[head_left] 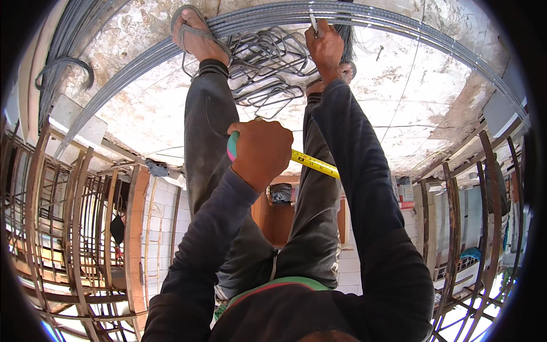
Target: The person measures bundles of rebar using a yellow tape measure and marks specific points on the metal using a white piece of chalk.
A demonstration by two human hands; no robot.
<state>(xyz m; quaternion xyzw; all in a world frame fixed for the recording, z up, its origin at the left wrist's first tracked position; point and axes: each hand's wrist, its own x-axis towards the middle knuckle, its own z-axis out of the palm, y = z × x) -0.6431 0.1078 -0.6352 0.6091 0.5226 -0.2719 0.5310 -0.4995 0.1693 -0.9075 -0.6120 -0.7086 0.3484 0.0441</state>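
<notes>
My left hand [263,153] is closed around a tape measure [232,145] with a green and pink case, held above my legs. Its yellow blade [314,164] runs out to the right and passes behind my right sleeve. Farther out, my right hand [326,48] pinches a slim white stick [313,24], possibly chalk, at the near edge of a bundle of long steel rebars [399,26]. White marks show at intervals along these bars. Beneath and beside the bundle lies a heap of bent rebar stirrups [268,94].
My sandalled left foot [196,34] is against the rebars. A bundle of thin wire [345,43] lies beside my right hand. More rebars [57,51] are stacked at the far left. Wooden posts [137,222] and bar frames stand on both sides.
</notes>
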